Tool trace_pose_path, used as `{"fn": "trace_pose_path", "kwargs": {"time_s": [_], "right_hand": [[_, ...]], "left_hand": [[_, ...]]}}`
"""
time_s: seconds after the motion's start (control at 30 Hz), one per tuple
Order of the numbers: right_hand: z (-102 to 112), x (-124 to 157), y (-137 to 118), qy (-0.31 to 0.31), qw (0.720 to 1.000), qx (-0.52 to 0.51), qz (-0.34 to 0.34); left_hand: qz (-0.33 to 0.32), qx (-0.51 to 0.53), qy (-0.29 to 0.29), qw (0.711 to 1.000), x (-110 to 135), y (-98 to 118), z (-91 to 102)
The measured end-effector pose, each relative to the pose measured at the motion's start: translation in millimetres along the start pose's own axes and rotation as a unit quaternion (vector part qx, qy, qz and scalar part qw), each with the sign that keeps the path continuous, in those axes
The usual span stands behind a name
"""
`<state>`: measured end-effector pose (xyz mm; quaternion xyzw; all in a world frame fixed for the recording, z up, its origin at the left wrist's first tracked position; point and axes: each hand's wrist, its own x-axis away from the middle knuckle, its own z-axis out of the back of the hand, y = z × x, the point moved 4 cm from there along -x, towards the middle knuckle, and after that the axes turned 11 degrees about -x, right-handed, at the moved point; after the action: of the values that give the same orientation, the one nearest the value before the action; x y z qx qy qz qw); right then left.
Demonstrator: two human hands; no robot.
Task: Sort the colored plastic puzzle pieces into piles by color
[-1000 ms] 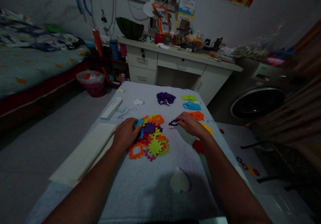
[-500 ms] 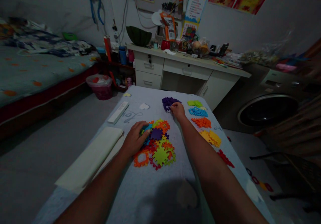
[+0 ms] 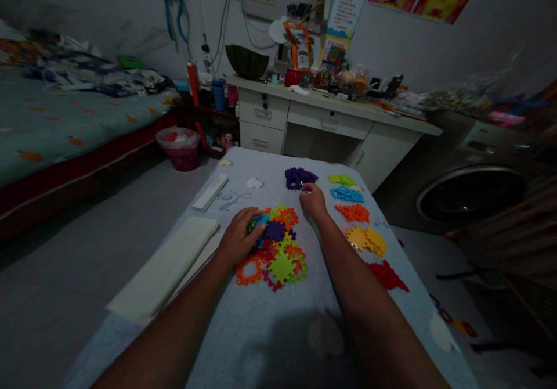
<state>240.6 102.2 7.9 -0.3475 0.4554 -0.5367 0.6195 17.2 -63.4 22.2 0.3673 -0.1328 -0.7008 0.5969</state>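
Purple pile (image 3: 308,176) apparently one fuller, our right hand (image 3: 315,201) eases back, fingers narrow; our left hand (image 3: 237,238) cups mixed pieces (image 3: 282,267); grips unclear.

White drawer desk (image 3: 264,113), green bowl (image 3: 247,62) on top, washing machine (image 3: 472,194) beside it, pink bin (image 3: 181,155)

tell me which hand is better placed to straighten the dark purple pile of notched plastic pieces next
Probably the right hand: its fingers are at the near edge of that dark purple pile. The left hand lies farther off, at the multicoloured heap of notched pieces.
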Motion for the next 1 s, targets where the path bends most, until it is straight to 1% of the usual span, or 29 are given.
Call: {"fn": "trace_pose_path", "kwargs": {"time_s": [0.07,0.13,0.17,0.2,0.3,0.43,0.53,0.6,0.7,0.8,0.9,1.0], "right_hand": [[3,14,-7,-0.057,0.997,0.044,0.012],[1,30,-14,-0.129,0.989,0.063,0.028],[-1,38,-17,-0.147,0.986,0.071,0.035],[-2,45,-18,-0.152,0.985,0.076,0.039],[-4,58,-17,-0.139,0.987,0.077,0.034],[-5,62,-15,-0.138,0.989,0.042,0.026],[3,59,-19,-0.127,0.992,-0.003,0.008],[13,56,-25,-0.122,0.992,-0.021,0.011],[34,51,-36,-0.105,0.993,-0.033,0.036],[66,43,-40,-0.076,0.996,-0.019,0.05],[107,34,-36,-0.035,0.998,0.036,0.046],[155,28,-25,0.04,0.992,0.119,0.024]], "left_hand": [[-0.003,-0.003,-0.005,1.0,0,0,-1.3],[-0.007,-0.008,-0.013,1.0,0,0,-3.0],[-0.009,-0.011,-0.016,1.0,0,-1,-3.9],[-0.01,-0.014,-0.019,1.0,0,-1,-4.6],[-0.017,-0.017,-0.027,0.999,0,-1,-6.0],[-0.015,-0.015,-0.026,0.999,0,-1,-5.9],[-0.009,-0.017,-0.023,1.0,0,-1,-5.6],[-0.011,-0.018,-0.021,1.0,0,-1,-5.6],[-0.018,-0.022,-0.026,0.999,-1,-2,-6.4],[-0.016,-0.023,-0.026,0.999,-1,-3,-7.2],[-0.01,-0.024,-0.021,0.999,-1,-4,-7.1],[-0.015,-0.029,-0.023,0.999,-1,-3,-6.6]]}}
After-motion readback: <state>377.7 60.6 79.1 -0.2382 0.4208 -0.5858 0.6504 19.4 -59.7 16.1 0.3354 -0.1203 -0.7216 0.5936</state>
